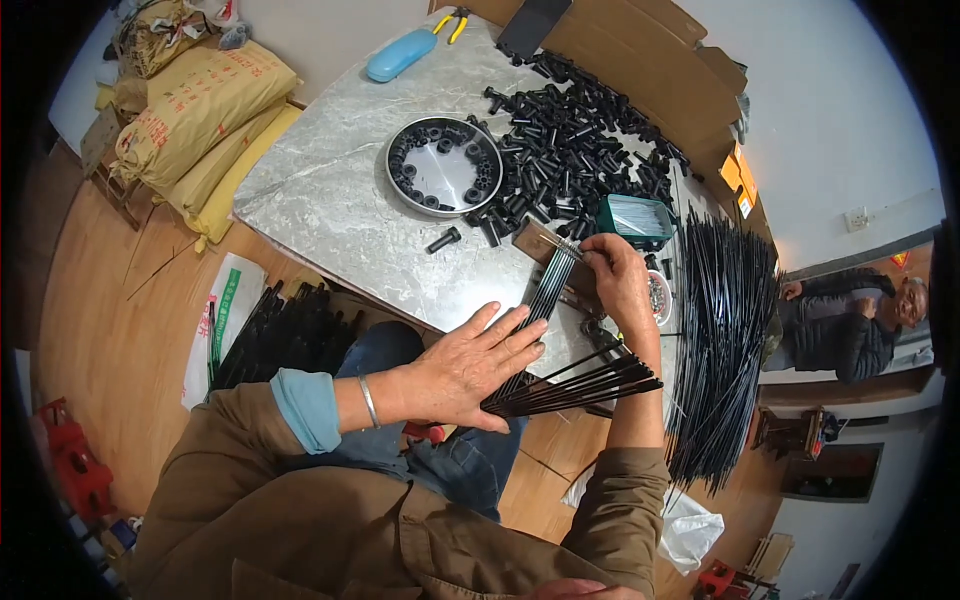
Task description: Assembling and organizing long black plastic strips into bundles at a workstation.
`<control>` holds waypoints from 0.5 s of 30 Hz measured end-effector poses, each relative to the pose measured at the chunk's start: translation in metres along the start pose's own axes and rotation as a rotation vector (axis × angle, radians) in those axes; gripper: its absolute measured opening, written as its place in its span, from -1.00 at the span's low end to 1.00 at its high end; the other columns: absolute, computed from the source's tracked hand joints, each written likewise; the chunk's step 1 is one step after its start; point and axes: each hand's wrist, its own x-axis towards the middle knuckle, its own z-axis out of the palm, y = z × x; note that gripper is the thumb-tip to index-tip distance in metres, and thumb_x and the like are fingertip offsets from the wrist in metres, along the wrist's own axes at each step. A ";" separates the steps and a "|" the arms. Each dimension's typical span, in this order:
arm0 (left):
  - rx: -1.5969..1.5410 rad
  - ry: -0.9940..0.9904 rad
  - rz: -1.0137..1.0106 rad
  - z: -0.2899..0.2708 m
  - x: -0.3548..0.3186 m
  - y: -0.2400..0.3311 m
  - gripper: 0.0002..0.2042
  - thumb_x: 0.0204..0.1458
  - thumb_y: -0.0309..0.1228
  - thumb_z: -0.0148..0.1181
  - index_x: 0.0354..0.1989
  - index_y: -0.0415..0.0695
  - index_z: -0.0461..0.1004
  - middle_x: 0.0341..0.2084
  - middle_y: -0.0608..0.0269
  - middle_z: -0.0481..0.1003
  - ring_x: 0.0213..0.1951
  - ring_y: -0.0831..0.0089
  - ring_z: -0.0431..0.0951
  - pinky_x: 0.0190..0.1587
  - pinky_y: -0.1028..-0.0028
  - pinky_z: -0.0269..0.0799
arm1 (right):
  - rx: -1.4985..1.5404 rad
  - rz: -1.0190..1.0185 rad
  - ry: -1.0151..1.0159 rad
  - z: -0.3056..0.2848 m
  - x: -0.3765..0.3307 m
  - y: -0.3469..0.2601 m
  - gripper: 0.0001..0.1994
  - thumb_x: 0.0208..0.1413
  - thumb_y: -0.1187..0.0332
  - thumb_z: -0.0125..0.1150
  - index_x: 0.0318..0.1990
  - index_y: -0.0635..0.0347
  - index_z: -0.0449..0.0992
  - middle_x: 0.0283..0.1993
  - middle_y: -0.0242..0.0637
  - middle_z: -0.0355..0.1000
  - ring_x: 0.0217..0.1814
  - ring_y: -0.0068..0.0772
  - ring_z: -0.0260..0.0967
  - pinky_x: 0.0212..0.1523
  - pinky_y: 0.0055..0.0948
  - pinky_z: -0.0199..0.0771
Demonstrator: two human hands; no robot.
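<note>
My left hand [478,365] lies flat, fingers stretched, across a bundle of thin black rods [549,293] at the table's near edge. Some black rods [590,388] fan out to the right beneath its palm. The rods' thin, pale far ends rest by a small brown block [532,240]. Beside those ends, my right hand [620,280] has its thumb and fingertips pinched together; whatever is between them is hidden. Close to the right wrist stands a small white cup [667,298] of tiny pieces. A green box [638,222] holding thin clear sticks sits just beyond that hand.
Black bolt-shaped parts [570,130] are heaped across the grey table [320,190]. A round metal tin [390,165] holds small black rings. Long black rods [725,340] hang over the right edge. Pliers [457,24] lie by a blue case [401,55]. A person [850,325] stands at right.
</note>
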 end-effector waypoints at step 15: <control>0.051 -0.045 -0.009 -0.009 -0.002 0.004 -0.07 -0.20 0.21 0.22 0.23 -0.27 0.16 0.32 -0.04 -0.01 0.36 0.04 -0.11 0.36 0.06 -0.26 | -0.060 -0.088 0.051 0.003 0.003 -0.007 -0.84 0.01 0.38 0.14 -0.30 0.24 0.56 -0.35 -0.07 0.50 -0.28 -0.06 0.45 -0.22 -0.29 0.41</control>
